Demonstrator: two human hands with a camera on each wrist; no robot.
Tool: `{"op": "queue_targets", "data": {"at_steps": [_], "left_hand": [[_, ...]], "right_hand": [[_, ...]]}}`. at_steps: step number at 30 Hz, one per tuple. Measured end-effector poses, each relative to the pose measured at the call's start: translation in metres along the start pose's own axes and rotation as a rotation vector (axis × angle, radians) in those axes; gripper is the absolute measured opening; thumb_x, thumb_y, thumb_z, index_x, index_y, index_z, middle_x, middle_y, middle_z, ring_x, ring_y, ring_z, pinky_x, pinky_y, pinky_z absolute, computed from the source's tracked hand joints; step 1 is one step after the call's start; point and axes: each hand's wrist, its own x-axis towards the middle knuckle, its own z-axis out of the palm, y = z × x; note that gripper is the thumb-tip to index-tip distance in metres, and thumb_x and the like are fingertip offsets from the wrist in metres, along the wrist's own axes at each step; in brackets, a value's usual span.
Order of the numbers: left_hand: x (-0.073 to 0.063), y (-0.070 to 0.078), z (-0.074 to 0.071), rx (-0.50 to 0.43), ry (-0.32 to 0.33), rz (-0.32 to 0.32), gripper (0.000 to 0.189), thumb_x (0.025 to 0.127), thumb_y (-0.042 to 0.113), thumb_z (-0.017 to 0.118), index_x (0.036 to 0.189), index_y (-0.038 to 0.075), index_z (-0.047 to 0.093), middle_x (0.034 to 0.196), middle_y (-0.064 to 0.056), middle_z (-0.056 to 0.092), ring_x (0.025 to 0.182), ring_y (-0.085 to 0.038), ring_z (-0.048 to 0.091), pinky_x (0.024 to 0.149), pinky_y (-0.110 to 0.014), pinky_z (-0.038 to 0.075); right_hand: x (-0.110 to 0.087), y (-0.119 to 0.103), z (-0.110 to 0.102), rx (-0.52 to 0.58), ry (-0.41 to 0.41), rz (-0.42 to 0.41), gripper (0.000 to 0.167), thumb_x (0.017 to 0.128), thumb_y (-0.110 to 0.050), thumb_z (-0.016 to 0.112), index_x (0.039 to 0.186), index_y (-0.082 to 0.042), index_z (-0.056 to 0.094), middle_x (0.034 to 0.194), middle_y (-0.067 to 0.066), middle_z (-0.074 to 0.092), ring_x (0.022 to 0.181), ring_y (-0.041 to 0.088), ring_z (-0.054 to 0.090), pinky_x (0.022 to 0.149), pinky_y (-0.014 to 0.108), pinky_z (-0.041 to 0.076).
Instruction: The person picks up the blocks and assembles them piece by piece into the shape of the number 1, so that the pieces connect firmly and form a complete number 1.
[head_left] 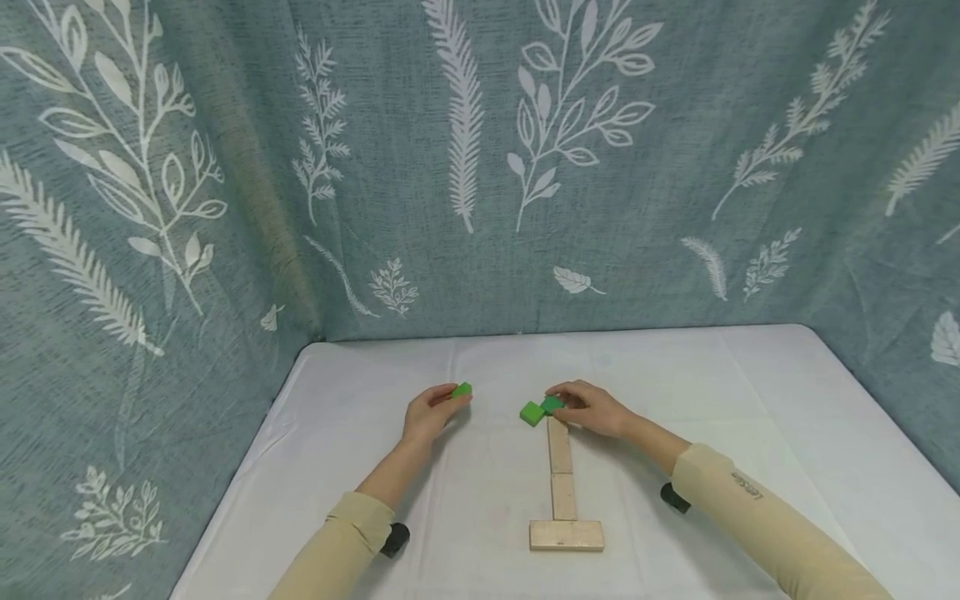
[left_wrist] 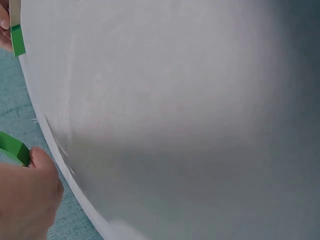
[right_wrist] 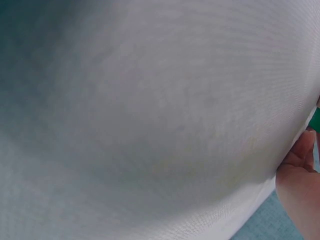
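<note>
My left hand pinches a bright green block between thumb and fingers, over the table left of the middle. In the left wrist view this green block sticks out past the thumb. My right hand pinches a darker green block at the top end of a line of wooden blocks. A lighter green block lies just left of it, corner close to corner. Below stand two pale wooden blocks end to end, the upper block and the lower block, above a crosswise wooden block.
The white-covered table reaches back to a teal curtain with white leaf prints. Each forearm has a beige sleeve, with a black wrist device under the left and another black device under the right.
</note>
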Motion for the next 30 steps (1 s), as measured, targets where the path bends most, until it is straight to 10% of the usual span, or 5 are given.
{"op": "queue_targets", "data": {"at_steps": [30], "left_hand": [[-0.015, 0.001, 0.028, -0.141, -0.172, -0.021, 0.052, 0.087, 0.014, 0.072, 0.13, -0.009, 0.053, 0.126, -0.02, 0.058, 0.106, -0.022, 0.06, 0.1, -0.04, 0.045]], "right_hand": [[0.002, 0.002, 0.0, -0.011, 0.004, 0.013, 0.039, 0.098, -0.022, 0.06, 0.133, -0.006, 0.056, 0.115, 0.009, 0.057, 0.094, 0.017, 0.053, 0.078, 0.033, 0.048]]}}
